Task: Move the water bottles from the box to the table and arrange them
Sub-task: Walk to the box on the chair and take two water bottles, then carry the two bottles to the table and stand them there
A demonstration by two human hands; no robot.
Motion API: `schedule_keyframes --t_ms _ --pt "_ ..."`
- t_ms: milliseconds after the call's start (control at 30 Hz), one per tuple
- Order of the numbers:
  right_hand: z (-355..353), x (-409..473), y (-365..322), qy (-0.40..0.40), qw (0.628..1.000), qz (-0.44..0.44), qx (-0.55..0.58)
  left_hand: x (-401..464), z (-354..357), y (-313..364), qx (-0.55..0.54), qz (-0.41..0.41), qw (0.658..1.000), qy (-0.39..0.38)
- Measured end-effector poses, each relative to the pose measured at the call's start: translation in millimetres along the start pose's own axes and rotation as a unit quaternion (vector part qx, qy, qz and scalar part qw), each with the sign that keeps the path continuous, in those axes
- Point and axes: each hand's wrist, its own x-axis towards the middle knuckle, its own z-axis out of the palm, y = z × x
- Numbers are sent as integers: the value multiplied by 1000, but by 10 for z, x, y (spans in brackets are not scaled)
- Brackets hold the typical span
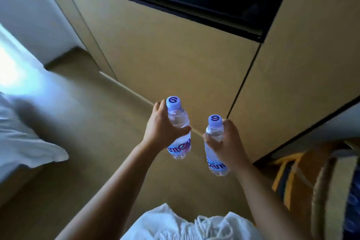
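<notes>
Each hand grips a clear, ribbed plastic bottle upright in the air — the left hand (163, 128) wraps the left bottle (178, 122), the right hand (228, 142) wraps the right bottle (214, 134). Both have smooth lilac caps and stand well apart over bare tan floor (93, 122), near a flat beige cabinet front (165, 54) — rumpled white bedding (25, 142) lies at far left.

You have two small clear plastic water bottles in the air, one in each grip, both upright with a slight tilt and both sealed with pale lilac caps that carry a dark ring-shaped mark. The left bottle (178, 126) sits higher and farther from you, its left grip (162, 128) wrapped round the shoulder above a white-and-blue label with red lettering. The right bottle (215, 143) hangs lower and nearer you, apart from the first, its right grip (226, 142) closed round the upper body above the same kind of label.
</notes>
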Motion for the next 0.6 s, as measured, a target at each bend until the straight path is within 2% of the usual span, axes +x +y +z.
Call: schedule_keyframes --t_ms 100,233,467,600 --pt "482 148 -401 -40 999 -19 26 34 -571 -385 -5 -32 998 44" --pt "1087 331 -881 -95 991 -95 12 -30 -1160 -843 -5 -99 987 124" --pt "1904 600 -1442 -213 966 -144 39 -70 -1785 -1450 -7 -172 959 226" --pt "2413 895 -1718 -262 952 -155 35 129 -2060 -1771 -10 -195 947 256"
